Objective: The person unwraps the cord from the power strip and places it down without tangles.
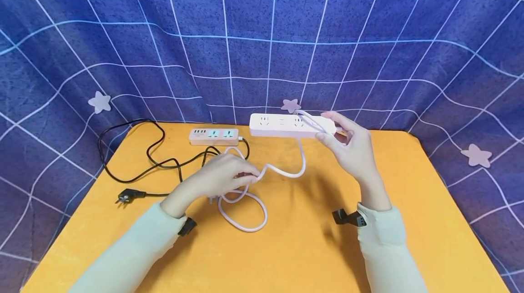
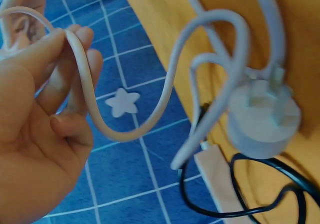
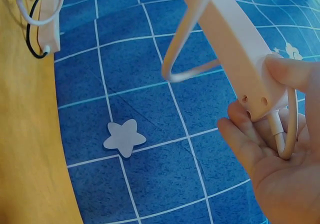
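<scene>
My right hand (image 1: 350, 145) grips the right end of a long white power strip (image 1: 270, 125), holding it above the table. Its white cord (image 1: 286, 174) leaves that end, loops back across the strip's face and hangs below it. Between thumb and fingertips, my left hand (image 1: 225, 174) pinches the cord; the left wrist view shows it running over the fingers (image 2: 82, 36). More cord lies in loops on the table below. A white plug (image 2: 262, 116) with its prongs showing sits among the loops in the left wrist view.
A smaller power strip (image 1: 214, 137) lies at the back of the orange table (image 1: 303, 247). Its black cord (image 1: 123, 179) curls out left to a black plug (image 1: 128, 196). Behind hangs a blue gridded curtain (image 1: 254, 56) with star shapes.
</scene>
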The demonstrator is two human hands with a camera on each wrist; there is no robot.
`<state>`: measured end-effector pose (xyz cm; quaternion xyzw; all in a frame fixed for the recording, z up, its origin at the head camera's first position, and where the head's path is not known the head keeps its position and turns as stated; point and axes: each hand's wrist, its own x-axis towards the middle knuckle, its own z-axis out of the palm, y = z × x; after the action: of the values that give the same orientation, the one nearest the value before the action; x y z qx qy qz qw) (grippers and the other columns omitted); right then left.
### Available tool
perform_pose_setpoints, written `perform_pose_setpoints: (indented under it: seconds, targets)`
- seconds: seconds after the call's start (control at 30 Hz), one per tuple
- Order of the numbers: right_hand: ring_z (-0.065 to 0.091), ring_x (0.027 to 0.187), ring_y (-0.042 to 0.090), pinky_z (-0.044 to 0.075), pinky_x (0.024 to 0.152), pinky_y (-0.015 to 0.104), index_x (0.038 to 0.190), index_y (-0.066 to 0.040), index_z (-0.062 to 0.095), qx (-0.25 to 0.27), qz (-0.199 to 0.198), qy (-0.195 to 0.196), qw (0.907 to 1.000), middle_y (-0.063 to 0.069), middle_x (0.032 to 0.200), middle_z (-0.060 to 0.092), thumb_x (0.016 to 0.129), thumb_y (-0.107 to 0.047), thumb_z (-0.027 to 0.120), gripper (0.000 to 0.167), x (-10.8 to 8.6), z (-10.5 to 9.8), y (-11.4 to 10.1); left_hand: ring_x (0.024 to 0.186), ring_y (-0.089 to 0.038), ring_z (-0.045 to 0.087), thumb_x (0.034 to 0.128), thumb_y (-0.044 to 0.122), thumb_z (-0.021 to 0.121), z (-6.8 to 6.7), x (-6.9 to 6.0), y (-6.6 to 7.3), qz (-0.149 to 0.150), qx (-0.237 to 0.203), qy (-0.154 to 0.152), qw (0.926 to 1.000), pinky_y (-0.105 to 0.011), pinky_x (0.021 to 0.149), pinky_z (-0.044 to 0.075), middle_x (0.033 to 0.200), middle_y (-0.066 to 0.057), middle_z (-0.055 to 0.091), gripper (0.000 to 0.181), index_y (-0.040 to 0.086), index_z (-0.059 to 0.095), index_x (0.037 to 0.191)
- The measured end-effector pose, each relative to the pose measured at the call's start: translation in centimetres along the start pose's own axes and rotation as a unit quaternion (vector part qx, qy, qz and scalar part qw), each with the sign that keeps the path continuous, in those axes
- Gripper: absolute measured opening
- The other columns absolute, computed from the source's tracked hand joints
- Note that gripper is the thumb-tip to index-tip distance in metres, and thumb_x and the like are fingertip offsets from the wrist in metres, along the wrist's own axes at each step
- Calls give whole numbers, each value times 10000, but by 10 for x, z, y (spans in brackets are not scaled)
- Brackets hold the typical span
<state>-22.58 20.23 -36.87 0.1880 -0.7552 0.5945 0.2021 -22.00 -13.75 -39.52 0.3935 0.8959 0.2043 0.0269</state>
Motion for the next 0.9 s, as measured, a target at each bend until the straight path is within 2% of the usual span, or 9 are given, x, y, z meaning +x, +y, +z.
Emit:
perform_pose_setpoints:
  seconds: [0.13,0.27,0.37,0.47,0.57,0.77,0.9]
  targets:
    - [694,953,104,594,867,201,1292,5,714,15,-45,-98,9999,-12,1116,724,912,10,805,391,-1,-1,1,722,-33,547,1043,344,705,6,2,-9,-353,207,86,9991,-283,605,438,836,218,679,157,316,820,1145]
    - [701,979,109,597,873,211,1303,18,704,144,-103,-245,9995,-4,1139,725,913,33,789,400,-1,-1,-1,709,-47,537,1033,280,720,10,7,-20,-381,218,223,9988,-267,590,446,957,138,762,157,251,826,1145]
    - [702,989,114,597,876,214,1308,37,696,221,-108,-298,9993,-5,1157,723,909,55,779,407,-1,-1,-2,730,-39,593,1035,257,719,14,13,-27,-400,203,366,9983,-265,633,499,1043,91,790,160,209,824,1146]
    - [701,989,118,598,877,216,1306,50,693,271,-115,-327,9990,-3,1174,722,905,79,770,409,-1,-2,-3,831,-49,651,1047,281,705,14,18,-31,-558,193,513,9969,-298,731,550,1058,88,785,179,202,817,1162]
    - [698,982,124,600,864,215,1297,57,693,355,-149,-361,9986,7,1170,722,902,100,762,404,-2,-1,-4,839,-69,655,1054,291,694,11,23,-36,-689,127,715,9950,-324,754,557,1013,89,773,179,195,811,1149]
    - [698,976,115,600,837,203,1299,84,680,440,-195,-452,9978,22,1159,724,900,112,757,407,-3,-2,-6,680,-105,579,1066,207,645,1,35,-45,-894,52,1146,9894,-320,649,483,829,47,731,167,165,770,964]
    - [694,973,104,596,830,196,1307,71,682,367,-209,-627,9971,13,1139,722,902,102,760,414,-4,-3,-5,589,-111,478,1037,99,583,-5,41,-50,-1066,-158,1359,9849,-286,565,390,701,4,626,191,120,704,890]
